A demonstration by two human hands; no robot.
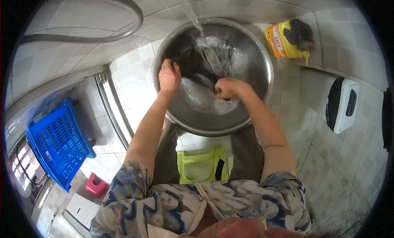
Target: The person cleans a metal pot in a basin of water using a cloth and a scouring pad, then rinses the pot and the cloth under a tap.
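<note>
Dark grey cloth lies crumpled in a round, sudsy metal basin.

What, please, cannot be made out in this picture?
In the head view:
Grey wet cloth: full outline, hidden by white suds.
Bare right hand: palm, hidden by its back.
Clear water stream: source, cut off by top edge.
Ribbed metal hose: lower end, lost at dark rim.
</note>
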